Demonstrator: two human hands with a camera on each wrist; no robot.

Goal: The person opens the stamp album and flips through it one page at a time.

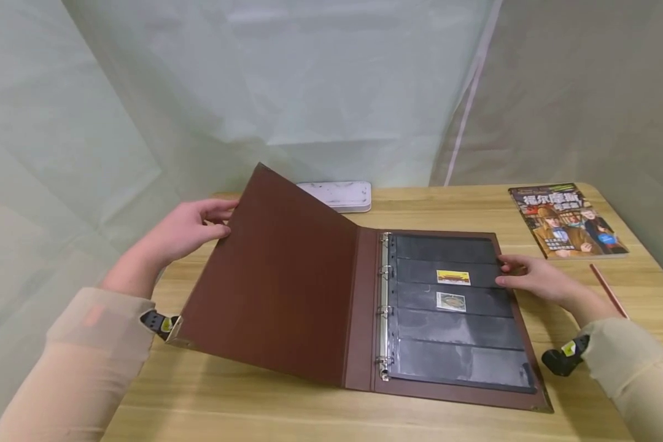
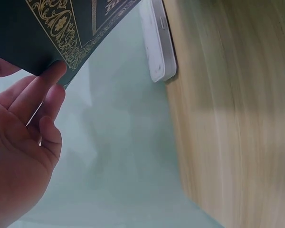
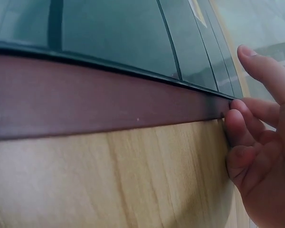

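Observation:
A brown ring-bound stamp album (image 1: 364,362) lies open on the table, its front cover (image 1: 287,270) lifted at a slant. My left hand (image 1: 185,230) holds that cover by its outer edge, thumb on the inside. Fingers (image 2: 42,90) press the dark outer face, which carries gold ornament. On the right half is a black pocket page (image 1: 453,325) with a yellow stamp (image 1: 453,277) and a pale stamp (image 1: 450,301). My right hand (image 1: 538,279) is at the page's right edge, fingertips touching the edge, thumb raised apart from them in the right wrist view.
A white tin case (image 1: 342,195) sits at the table's back edge, behind the cover. To the right lie an illustrated book (image 1: 569,221) and a thin reddish stick (image 1: 608,290). Grey-green cloth (image 1: 337,80) hangs behind the wooden table (image 1: 243,411).

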